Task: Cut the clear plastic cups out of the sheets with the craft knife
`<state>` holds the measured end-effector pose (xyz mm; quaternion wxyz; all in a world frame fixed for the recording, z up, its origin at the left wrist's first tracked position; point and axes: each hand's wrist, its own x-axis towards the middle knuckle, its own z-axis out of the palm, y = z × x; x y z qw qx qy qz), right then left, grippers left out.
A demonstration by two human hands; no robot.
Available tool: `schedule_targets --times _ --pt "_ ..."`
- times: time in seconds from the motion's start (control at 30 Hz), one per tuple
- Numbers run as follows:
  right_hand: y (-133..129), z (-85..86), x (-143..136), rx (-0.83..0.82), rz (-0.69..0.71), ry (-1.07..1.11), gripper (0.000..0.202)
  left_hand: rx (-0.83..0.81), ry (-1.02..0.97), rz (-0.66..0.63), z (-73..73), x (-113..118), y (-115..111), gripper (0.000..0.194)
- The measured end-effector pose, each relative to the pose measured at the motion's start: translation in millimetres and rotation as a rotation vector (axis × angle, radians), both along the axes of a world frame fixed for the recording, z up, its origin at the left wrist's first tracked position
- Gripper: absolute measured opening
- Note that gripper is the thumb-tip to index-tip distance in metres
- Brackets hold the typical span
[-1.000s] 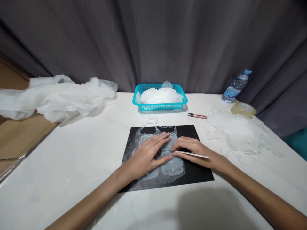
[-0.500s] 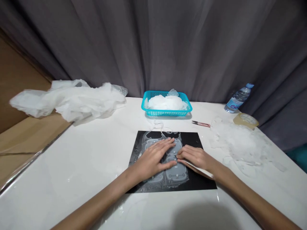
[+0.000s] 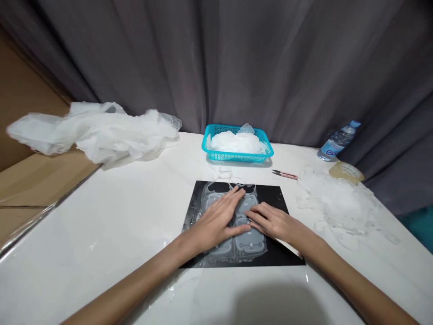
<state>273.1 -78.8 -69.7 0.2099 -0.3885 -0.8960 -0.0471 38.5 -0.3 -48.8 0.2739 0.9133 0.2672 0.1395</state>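
Table [image 3: 111, 216], glossy white, bears a black mat [image 3: 270, 197]; grey curtain [image 3: 243, 63] behind.

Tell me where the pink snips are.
In the head view, the pink snips lie right of centre, between the turquoise basket and the translucent white heap.

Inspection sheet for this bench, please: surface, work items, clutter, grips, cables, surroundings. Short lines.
Surface: glossy white table, black mat lying on it.
Work items: grey panels with clear film edges, on the mat; slim pale tool.
Clutter: blue basket holding white material; white heap; translucent scraps; snips; tape roll; bottle.
Grips: left grip, bare hand, spread palm-down over the panels; right grip, bare hand, holding the tool.
Cables: nothing seen.
Surroundings: grey curtain behind, cardboard at left.
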Motion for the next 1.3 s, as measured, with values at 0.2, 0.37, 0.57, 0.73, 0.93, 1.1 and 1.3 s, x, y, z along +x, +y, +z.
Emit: schedule_targets --times 0.2,0.37,0.57,0.73,0.93,1.1,1.3 --pt "44 23.0 47 0.110 -0.294 0.488 0.030 -0.047 0.099 0.016 -5.4 2 7 0.111" --pt "97 86.5 116 0.179 -0.642 0.709 0.037 -0.028 0.113 0.001 -6.8 0 11 0.109" --pt "72 114.1 71 -0.575 -0.251 0.592 0.031 -0.085 -0.038 0.088 -3.0 -2 6 0.107" --pt "67 91.5 32 -0.904 -0.012 0.676 0.034 -0.377 -0.396 0.156 9.5 -2 5 0.051" --pt "68 74.7 28 -0.965 0.022 0.745 0.037 -0.622 -0.469 0.006 17.2 -6 8 0.037" --pt "66 73.8 31 -0.937 0.018 0.727 0.034 -0.736 -0.366 -0.154 21.8 -12 15 0.058" --pt "66 73.5 31 -0.945 0.010 0.738 0.033 -0.855 -0.428 -0.070 17.9 -6 16 0.038"
